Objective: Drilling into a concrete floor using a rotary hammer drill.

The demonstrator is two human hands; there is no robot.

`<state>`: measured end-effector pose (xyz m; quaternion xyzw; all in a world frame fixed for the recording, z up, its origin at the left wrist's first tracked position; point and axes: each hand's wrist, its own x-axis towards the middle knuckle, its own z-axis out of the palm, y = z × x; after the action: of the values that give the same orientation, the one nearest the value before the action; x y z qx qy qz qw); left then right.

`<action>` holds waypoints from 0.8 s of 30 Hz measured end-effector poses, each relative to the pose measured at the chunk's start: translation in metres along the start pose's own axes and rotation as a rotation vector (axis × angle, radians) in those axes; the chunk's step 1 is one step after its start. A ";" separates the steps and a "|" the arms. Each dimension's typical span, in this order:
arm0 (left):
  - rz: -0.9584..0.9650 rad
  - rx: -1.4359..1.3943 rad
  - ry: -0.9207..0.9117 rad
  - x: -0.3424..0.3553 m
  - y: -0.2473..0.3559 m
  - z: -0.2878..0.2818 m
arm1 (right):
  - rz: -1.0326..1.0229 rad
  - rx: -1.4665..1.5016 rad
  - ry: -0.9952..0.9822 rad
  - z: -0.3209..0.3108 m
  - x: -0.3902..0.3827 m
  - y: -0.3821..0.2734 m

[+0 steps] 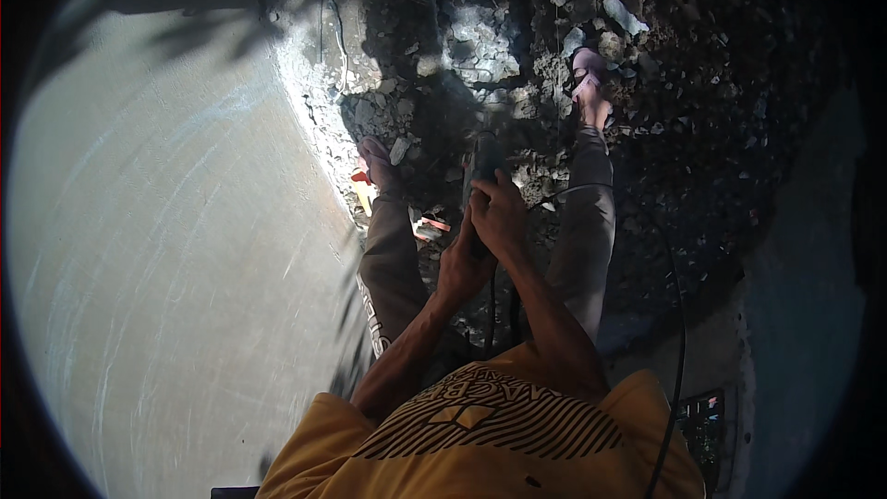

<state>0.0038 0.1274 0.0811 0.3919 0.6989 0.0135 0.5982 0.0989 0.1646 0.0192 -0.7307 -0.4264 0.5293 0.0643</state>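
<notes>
A dark green corded power tool point(484, 155) is held upright between my legs, its far end over the rubble. Shade and my fingers hide its exact kind. My left hand point(465, 268) is closed round its near end. Farther up, my right hand point(499, 214) is closed on the tool's body, its fingers lying across the top. The two hands are close together. A black cord point(492, 310) hangs below my left hand.
Broken stones and rubble point(480, 42) cover the ground, partly shaded. A smooth pale wall or slab point(176, 249) fills the left. Another black cable point(673, 268) loops past my right leg. Red and yellow scraps point(362, 187) lie by my left foot. A thin pale cable point(338, 28) runs farther off.
</notes>
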 end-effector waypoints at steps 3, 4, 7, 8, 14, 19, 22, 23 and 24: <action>-0.040 0.008 -0.031 -0.004 0.007 0.026 | 0.015 -0.023 -0.013 -0.017 -0.003 0.018; -0.077 0.003 -0.033 -0.005 0.008 0.036 | 0.013 -0.021 -0.009 -0.022 -0.003 0.025; -0.088 0.012 -0.004 -0.008 0.025 0.066 | -0.019 -0.053 -0.037 -0.042 -0.002 0.043; -0.113 -0.010 0.014 -0.008 0.029 0.075 | -0.038 -0.045 -0.076 -0.049 0.000 0.046; -0.162 -0.010 0.095 -0.006 0.042 0.122 | -0.169 -0.069 -0.078 -0.084 0.012 0.064; -0.108 -0.046 0.138 -0.007 0.036 0.134 | -0.230 -0.114 -0.071 -0.083 0.008 0.075; -0.049 -0.078 0.182 0.013 0.017 0.147 | -0.224 -0.111 -0.132 -0.069 0.025 0.086; -0.033 -0.101 0.191 0.017 0.010 0.149 | -0.191 -0.110 -0.165 -0.063 0.029 0.089; -0.022 -0.108 0.198 0.017 0.003 0.150 | -0.197 -0.154 -0.205 -0.061 0.033 0.094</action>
<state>0.1331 0.0712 0.0260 0.3480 0.7571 0.0831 0.5466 0.2036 0.1501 -0.0294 -0.6303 -0.5395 0.5580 0.0159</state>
